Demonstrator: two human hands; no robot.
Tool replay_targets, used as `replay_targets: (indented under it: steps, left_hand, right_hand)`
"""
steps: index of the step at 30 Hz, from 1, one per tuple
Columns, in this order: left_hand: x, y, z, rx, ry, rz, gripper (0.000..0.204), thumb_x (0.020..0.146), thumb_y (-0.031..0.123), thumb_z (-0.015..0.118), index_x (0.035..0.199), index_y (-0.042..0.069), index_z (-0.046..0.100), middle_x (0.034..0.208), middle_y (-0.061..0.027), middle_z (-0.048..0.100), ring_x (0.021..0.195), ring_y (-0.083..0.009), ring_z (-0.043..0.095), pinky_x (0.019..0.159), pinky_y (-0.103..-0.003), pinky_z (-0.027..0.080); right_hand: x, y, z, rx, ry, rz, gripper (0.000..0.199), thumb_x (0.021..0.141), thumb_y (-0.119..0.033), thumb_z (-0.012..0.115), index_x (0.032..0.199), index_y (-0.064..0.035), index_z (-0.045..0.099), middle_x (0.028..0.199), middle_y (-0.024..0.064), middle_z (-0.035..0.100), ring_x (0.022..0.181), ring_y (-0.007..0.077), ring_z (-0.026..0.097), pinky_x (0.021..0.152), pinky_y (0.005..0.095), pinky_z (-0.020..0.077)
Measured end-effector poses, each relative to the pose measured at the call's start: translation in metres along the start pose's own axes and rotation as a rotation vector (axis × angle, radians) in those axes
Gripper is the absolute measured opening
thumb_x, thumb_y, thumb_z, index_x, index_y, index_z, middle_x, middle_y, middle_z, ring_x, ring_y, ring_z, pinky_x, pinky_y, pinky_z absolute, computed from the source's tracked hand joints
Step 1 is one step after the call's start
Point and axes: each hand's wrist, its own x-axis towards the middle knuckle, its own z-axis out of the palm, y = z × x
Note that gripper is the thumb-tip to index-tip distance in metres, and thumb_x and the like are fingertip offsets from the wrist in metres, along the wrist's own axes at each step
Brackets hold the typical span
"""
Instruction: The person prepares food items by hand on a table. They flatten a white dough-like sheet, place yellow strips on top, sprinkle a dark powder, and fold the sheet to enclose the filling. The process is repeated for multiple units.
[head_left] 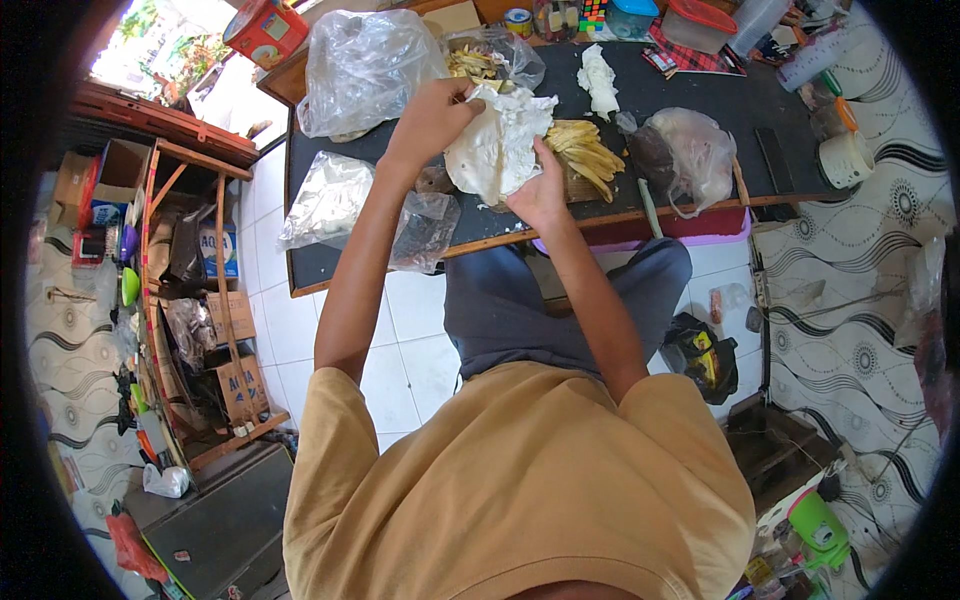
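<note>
My left hand [432,118] grips the upper edge of a thin white round wrapper sheet [497,145] held above the dark tabletop [330,262]. At the sheet's lower right edge, my right hand [541,192] holds it too. The sheet hangs crumpled between both hands. Just right of it lies a pile of yellow strips [587,152] on a wooden board. Behind the sheet, a clear bag with more yellow strips [474,62] lies open.
Clear plastic bags [362,66] lie at the table's left and a bag with dark contents [685,150] at the right. A white crumpled lump [599,80], containers and a white mug [846,160] stand further back. Wooden shelves with boxes [185,300] stand on the left.
</note>
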Motion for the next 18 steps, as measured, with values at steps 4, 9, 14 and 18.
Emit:
replay_targets:
  steps: [4,9,14,18]
  left_hand:
    - [0.005,-0.004,-0.009,-0.194,-0.063,-0.094,0.027,0.085,0.023,0.064,0.075,-0.002,0.058,0.063,-0.0056,0.053,0.06,-0.0135,0.046,0.058,-0.032,0.039]
    - [0.012,-0.001,-0.02,-0.348,-0.154,-0.079,0.025,0.088,0.022,0.062,0.074,0.001,0.06,0.067,0.0029,0.056,0.065,-0.006,0.046,0.06,-0.027,0.039]
    - [0.021,0.004,-0.032,-0.406,-0.213,-0.088,0.023,0.09,0.02,0.061,0.077,0.002,0.061,0.072,0.005,0.058,0.068,-0.0042,0.05,0.064,-0.024,0.04]
    - [0.026,0.003,-0.044,-0.408,-0.245,-0.05,0.021,0.09,0.019,0.062,0.079,0.001,0.062,0.073,0.0049,0.058,0.068,-0.004,0.049,0.064,-0.024,0.041]
  right_hand:
    - [-0.007,-0.003,0.007,-0.081,0.1,0.025,0.056,0.097,-0.041,0.052,0.141,-0.0066,0.046,0.144,0.0138,0.049,0.135,0.0316,0.045,0.113,0.0543,0.0339]
    - [-0.001,-0.011,-0.01,-0.287,0.17,0.056,0.052,0.097,-0.037,0.055,0.136,-0.0031,0.048,0.139,0.016,0.053,0.126,0.0331,0.054,0.104,0.0543,0.0441]
    - [-0.002,-0.016,-0.014,-0.724,0.284,-0.026,0.052,0.094,-0.036,0.063,0.13,-0.0003,0.052,0.13,0.0159,0.059,0.113,0.0319,0.062,0.095,0.0499,0.0528]
    - [-0.008,-0.025,-0.001,-1.305,0.44,-0.154,0.053,0.09,-0.03,0.072,0.128,0.0014,0.054,0.124,0.0162,0.064,0.111,0.0278,0.064,0.091,0.0454,0.0539]
